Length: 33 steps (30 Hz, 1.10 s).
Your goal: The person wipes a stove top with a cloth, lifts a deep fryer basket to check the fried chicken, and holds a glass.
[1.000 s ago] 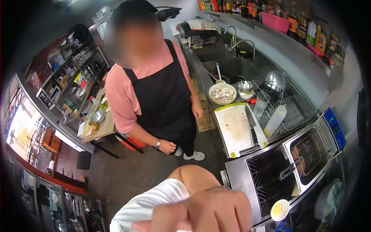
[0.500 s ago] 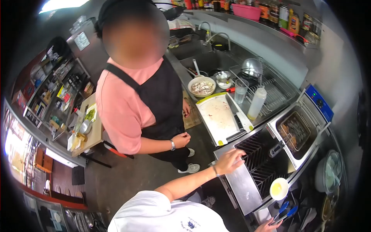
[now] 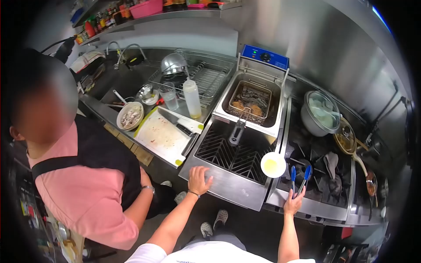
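Note:
My right hand (image 3: 294, 202) grips a pair of tongs (image 3: 293, 173) with blue tips, which stand apart and point up over the stove's front. Near the tips, a white bowl (image 3: 282, 160) of yellow liquid sits between the grill and the burners. My left hand (image 3: 199, 180) is empty, fingers apart, at the steel front ledge (image 3: 237, 190) of the grill (image 3: 232, 149); whether it touches the ledge I cannot tell. Beyond the grill, a deep fryer (image 3: 223, 103) has a wire basket (image 3: 269, 103) in it with browned pieces, its black handle (image 3: 237, 133) reaching toward me.
A co-worker in a pink shirt and black apron (image 3: 98, 149) stands close on my left. A stained cutting board (image 3: 158, 131) bears knives (image 3: 184, 129) beside a squeeze bottle (image 3: 191, 96) and a food-filled bowl (image 3: 141, 116). A covered pot (image 3: 309, 118) and a pan (image 3: 337, 142) stand right.
My view has swung right toward the fryer and stove, so the co-worker now appears farther left. The tongs stay in my right hand, and my left hand remains by the grill ledge.

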### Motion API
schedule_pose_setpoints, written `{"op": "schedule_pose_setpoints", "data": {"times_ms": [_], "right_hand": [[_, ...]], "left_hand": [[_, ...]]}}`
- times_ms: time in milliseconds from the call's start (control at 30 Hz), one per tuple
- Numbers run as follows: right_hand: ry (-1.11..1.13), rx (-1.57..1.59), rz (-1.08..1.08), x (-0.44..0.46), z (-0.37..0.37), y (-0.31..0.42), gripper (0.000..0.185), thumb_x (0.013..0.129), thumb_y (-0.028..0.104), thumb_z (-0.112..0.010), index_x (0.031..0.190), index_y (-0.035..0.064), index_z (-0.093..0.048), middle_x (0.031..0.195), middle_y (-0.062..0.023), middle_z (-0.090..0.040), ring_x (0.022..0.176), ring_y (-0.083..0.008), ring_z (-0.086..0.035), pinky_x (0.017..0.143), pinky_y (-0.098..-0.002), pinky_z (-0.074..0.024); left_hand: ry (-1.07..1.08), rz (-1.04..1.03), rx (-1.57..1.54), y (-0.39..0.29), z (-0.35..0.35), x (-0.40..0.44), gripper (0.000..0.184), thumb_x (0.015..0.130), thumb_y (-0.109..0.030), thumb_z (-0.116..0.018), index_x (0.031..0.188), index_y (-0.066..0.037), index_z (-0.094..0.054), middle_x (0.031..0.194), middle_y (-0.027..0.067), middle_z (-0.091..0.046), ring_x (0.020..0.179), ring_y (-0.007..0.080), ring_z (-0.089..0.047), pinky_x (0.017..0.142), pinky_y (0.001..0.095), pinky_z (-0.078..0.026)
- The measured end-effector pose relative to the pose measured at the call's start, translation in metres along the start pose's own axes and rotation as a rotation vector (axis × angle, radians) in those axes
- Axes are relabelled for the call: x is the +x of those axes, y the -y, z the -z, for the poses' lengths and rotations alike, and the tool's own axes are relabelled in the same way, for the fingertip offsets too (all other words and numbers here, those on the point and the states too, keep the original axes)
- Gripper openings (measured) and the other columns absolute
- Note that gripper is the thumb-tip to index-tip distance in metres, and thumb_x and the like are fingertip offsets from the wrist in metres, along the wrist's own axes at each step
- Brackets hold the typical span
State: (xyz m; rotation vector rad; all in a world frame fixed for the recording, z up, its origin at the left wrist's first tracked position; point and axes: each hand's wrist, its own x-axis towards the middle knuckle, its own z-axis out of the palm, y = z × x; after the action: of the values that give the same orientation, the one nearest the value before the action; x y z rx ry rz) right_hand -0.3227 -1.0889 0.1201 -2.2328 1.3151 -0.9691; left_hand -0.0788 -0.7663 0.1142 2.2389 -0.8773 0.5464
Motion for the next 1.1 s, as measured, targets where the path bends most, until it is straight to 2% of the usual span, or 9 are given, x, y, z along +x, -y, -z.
{"op": "schedule_pose_setpoints", "data": {"times_ms": [500,533,633,667,700,800,900,967,1100], "right_hand": [[-0.04,-0.074,0.039,-0.001,0.0,0.004,0.06,0.083,0.04,-0.057,0.133,0.0159,-0.034,0.074,-0.0146,-0.061,0.069,-0.0334,-0.059,0.06,-0.0433,-0.0432],[0.066,-0.027,-0.07,0.0,0.006,0.009,0.06,0.083,0.041,-0.056,0.133,0.0155,-0.034,0.075,-0.0159,-0.06,0.069,-0.0342,-0.058,0.062,-0.0431,-0.0428],[0.04,-0.044,-0.046,-0.001,-0.001,-0.001,0.061,0.085,0.044,-0.053,0.135,0.0174,-0.03,0.064,-0.0115,-0.056,0.057,-0.0301,-0.054,0.053,-0.0432,-0.0378],[-0.056,-0.031,0.065,0.002,-0.015,-0.024,0.06,0.086,0.044,-0.052,0.136,0.0185,-0.03,0.061,-0.0111,-0.055,0.056,-0.0312,-0.054,0.052,-0.044,-0.0366],[0.011,-0.06,-0.02,0.001,-0.008,-0.014,0.058,0.086,0.043,-0.051,0.135,0.0191,-0.031,0.062,-0.0129,-0.055,0.057,-0.0342,-0.054,0.052,-0.0449,-0.0362],[-0.042,0.007,0.041,0.002,-0.015,-0.021,0.056,0.087,0.043,-0.05,0.134,0.0196,-0.032,0.063,-0.0154,-0.055,0.057,-0.0371,-0.052,0.052,-0.0463,-0.0353],[-0.191,0.068,0.226,0.005,-0.017,-0.027,0.054,0.088,0.043,-0.049,0.134,0.0199,-0.033,0.069,-0.0189,-0.057,0.06,-0.0391,-0.053,0.053,-0.0471,-0.0344],[0.076,-0.01,-0.049,0.005,-0.011,-0.028,0.055,0.089,0.036,-0.05,0.134,0.0122,-0.031,0.126,-0.0198,-0.047,0.102,-0.0392,-0.053,0.078,-0.0402,-0.0437],[0.096,-0.013,-0.065,0.006,-0.008,-0.023,0.054,0.089,0.036,-0.05,0.134,0.0123,-0.032,0.125,-0.0197,-0.048,0.103,-0.0393,-0.052,0.078,-0.0401,-0.0439]], "left_hand": [[0.022,-0.001,0.021,0.002,-0.001,-0.002,0.029,0.074,-0.028,-0.057,0.092,-0.006,-0.052,0.09,0.0122,-0.052,0.09,0.0314,-0.048,0.084,0.0433,-0.036],[0.028,-0.006,0.015,0.004,-0.004,-0.004,0.029,0.073,-0.028,-0.058,0.092,-0.006,-0.053,0.09,0.0119,-0.052,0.09,0.031,-0.048,0.083,0.0433,-0.036],[0.034,-0.011,0.02,0.005,-0.002,-0.003,0.026,0.073,-0.026,-0.057,0.09,-0.006,-0.053,0.09,0.0112,-0.053,0.09,0.0302,-0.049,0.082,0.043,-0.037],[0.024,-0.005,0.033,0.004,-0.001,-0.003,0.025,0.074,-0.026,-0.056,0.089,-0.007,-0.053,0.09,0.011,-0.053,0.09,0.0302,-0.049,0.082,0.043,-0.037],[0.016,0.007,0.03,0.004,-0.001,-0.004,0.025,0.074,-0.026,-0.057,0.089,-0.008,-0.054,0.09,0.0108,-0.053,0.09,0.0302,-0.049,0.083,0.0427,-0.037],[0.008,0.022,0.011,0.001,0.004,-0.001,0.024,0.073,-0.025,-0.059,0.088,-0.008,-0.054,0.09,0.0102,-0.053,0.09,0.0298,-0.048,0.083,0.0416,-0.038],[-0.002,0.013,0.005,-0.002,0.005,-0.002,0.023,0.073,-0.025,-0.059,0.088,-0.008,-0.054,0.089,0.0097,-0.052,0.09,0.0294,-0.048,0.083,0.041,-0.038],[0.01,0.023,-0.008,-0.003,0.006,0.0,0.023,0.073,-0.025,-0.06,0.088,-0.008,-0.053,0.089,0.0098,-0.052,0.089,0.0295,-0.048,0.083,0.0405,-0.038],[0.006,0.012,-0.017,-0.002,0.006,0.0,0.022,0.072,-0.023,-0.06,0.087,-0.007,-0.054,0.088,0.0103,-0.053,0.089,0.0298,-0.049,0.08,0.0399,-0.039]]}}
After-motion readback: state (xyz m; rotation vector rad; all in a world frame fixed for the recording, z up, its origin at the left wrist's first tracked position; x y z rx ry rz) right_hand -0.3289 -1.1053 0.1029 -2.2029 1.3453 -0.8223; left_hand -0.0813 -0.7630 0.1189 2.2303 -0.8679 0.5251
